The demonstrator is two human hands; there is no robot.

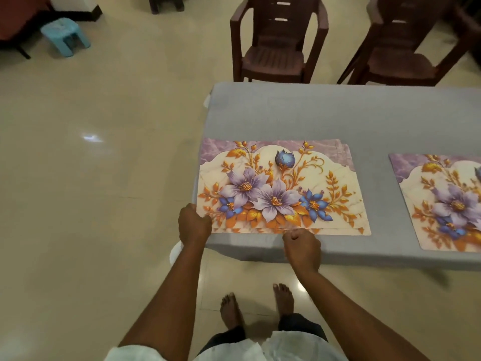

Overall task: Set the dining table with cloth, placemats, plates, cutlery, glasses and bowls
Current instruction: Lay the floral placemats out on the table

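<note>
**A:** Placemats, where do they lie, and what do the hands have hold of?

**B:** A stack of floral placemats (281, 188) lies at the middle of the frame, on the left end of the bench. The left hand (194, 224) has its fingers curled over the stack's lower left corner, gripping it. The right hand (302, 247) is curled at the stack's near edge, thumb against the lowest sheet; whether it truly pinches the edge I cannot tell.

**A:** How do the edges sit?

**B:** The sheets are slightly fanned, so several edges show along the bottom and at the upper right corner. The stack's left edge runs along the bench's left edge; its near edge lies close to the bench's front edge.

**A:** And room around it?

**B:** A grey cloth (338, 113) covers the bench, bare above the stack and in a strip to its right. A single placemat (442, 201) lies at right, apart from the stack and cut by the frame. Two brown chairs (276, 45) stand beyond the far edge, top of frame. A blue stool (65, 35) stands upper left on the open floor (104, 178).
</note>
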